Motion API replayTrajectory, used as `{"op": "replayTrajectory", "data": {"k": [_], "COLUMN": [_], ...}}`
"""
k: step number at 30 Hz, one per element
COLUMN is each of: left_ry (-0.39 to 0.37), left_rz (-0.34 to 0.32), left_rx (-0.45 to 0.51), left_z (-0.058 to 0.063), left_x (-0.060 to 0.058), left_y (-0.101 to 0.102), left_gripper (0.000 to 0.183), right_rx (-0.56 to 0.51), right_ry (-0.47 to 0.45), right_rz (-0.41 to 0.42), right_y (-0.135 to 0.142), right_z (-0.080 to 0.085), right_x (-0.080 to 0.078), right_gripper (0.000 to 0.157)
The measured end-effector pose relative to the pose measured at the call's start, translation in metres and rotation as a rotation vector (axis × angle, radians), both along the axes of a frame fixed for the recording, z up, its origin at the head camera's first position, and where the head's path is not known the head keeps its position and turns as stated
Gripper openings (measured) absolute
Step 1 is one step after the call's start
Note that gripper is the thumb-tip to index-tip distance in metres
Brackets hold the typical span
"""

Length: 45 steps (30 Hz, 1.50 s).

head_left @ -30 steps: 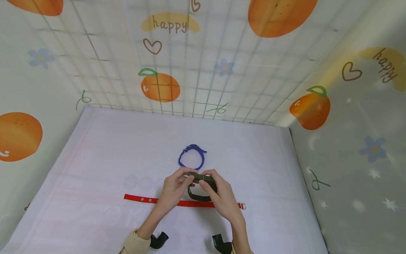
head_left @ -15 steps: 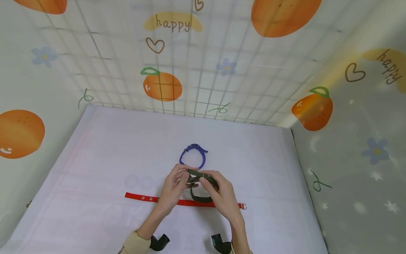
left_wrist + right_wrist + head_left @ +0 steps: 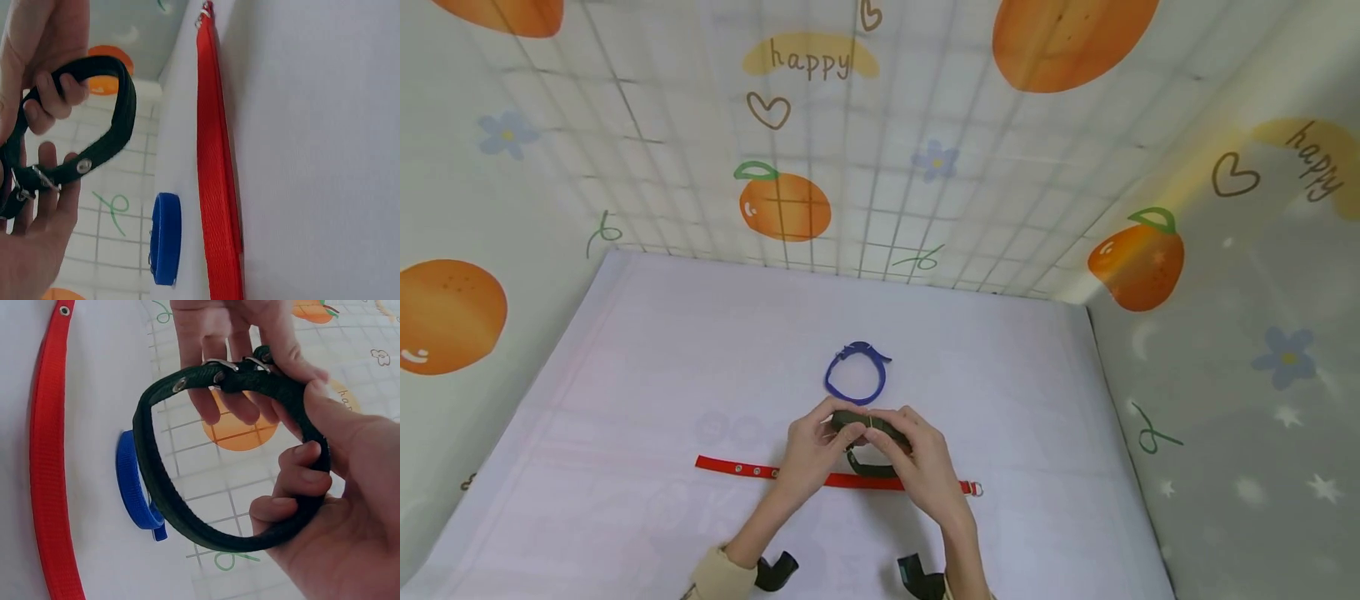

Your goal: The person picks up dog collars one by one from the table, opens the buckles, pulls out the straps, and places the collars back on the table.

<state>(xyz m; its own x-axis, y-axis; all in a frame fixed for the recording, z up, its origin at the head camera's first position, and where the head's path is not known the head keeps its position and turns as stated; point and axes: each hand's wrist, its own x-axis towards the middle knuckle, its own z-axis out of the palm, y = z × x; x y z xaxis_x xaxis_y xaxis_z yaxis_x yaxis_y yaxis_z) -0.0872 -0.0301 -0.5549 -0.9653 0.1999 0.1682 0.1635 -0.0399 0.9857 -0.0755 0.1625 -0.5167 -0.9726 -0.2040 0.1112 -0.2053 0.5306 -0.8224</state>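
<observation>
A dark green collar (image 3: pixel 187 526) with metal eyelets and a buckle (image 3: pixel 240 364) is held up as a closed loop between both hands. My left hand (image 3: pixel 813 443) pinches it at the buckle end, thumb on top and fingers spread behind. With fingers curled round the band, my right hand (image 3: pixel 927 463) grips the other side, its thumb close to the left thumb. Below the hands a red collar (image 3: pixel 865 482) lies stretched out flat, partly hidden by the left wrist. Just beyond the fingertips a blue collar (image 3: pixel 882 379) lies buckled into a ring.
The white tabletop (image 3: pixel 625 375) is bounded by printed fabric walls at the back and sides. Two black elbow-shaped pieces (image 3: pixel 777 572) show beside the sleeves near the front edge. A grid (image 3: pixel 880 200) shows on the back wall.
My left hand has shifted on the buckle end, and its thumb now lies beside the right thumb. The green collar's top has turned slightly. The red and blue collars stay put.
</observation>
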Motion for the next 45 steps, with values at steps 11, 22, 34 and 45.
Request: {"op": "replayTrajectory", "data": {"k": [11,22,34,45], "left_ry": [-0.160,-0.192,-0.079,0.242], "left_rz": [0.088,0.039,-0.039,0.037], "left_rx": [0.231,0.222,0.030,-0.268], "left_z": [0.004,0.004,0.001,0.011], "left_x": [0.003,0.007,0.010,0.009], "left_y": [0.005,0.001,0.001,0.001], "left_gripper": [0.025,0.030,0.030,0.034], "right_rx": [-0.026,-0.090,-0.179,-0.202], "right_ry": [0.029,0.018,0.038,0.068], "right_rz": [-0.032,-0.022,-0.084,-0.184], "right_y": [0.004,0.002,-0.001,-0.009], "right_z": [0.000,0.000,-0.003,0.003], "right_x": [0.002,0.006,0.006,0.005], "right_gripper": [0.020,0.020,0.017,0.007]}}
